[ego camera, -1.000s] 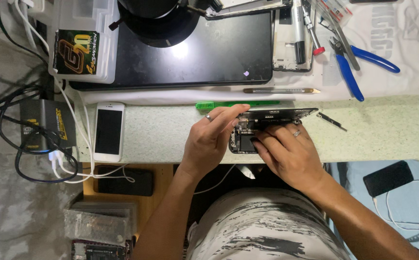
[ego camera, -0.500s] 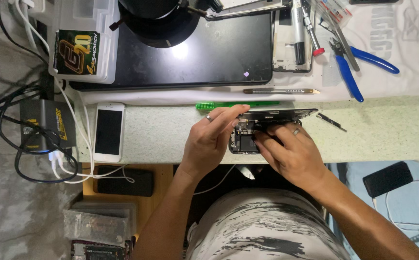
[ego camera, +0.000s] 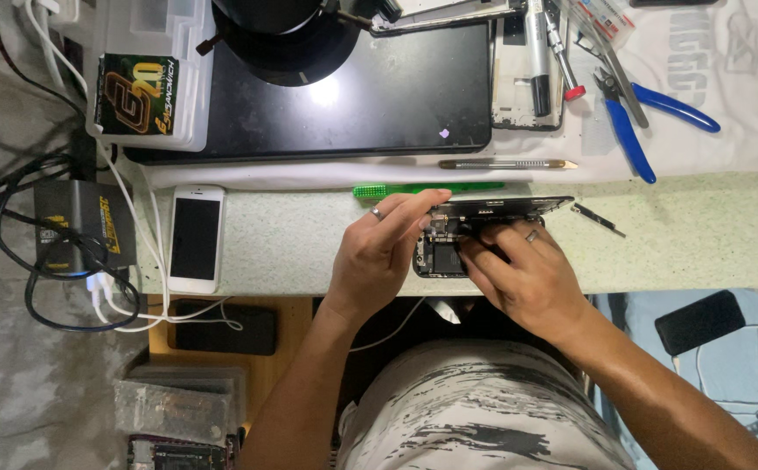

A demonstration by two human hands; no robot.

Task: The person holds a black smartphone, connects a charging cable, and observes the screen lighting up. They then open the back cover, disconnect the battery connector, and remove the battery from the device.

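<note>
Both hands work on an opened phone [ego camera: 448, 252] near the desk's [ego camera: 701, 244] front edge. The left hand [ego camera: 379, 252] pinches its top; the right hand's [ego camera: 522, 274] fingers press inside it.

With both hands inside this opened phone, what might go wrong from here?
The lifted screen stands propped on edge over the opened phone; a nudge from the right hand might tip it and strain whatever joins them. The left hand presses at small inner parts, which may slip or bend. The small dark part lying loose on the green mat could get lost.
</note>
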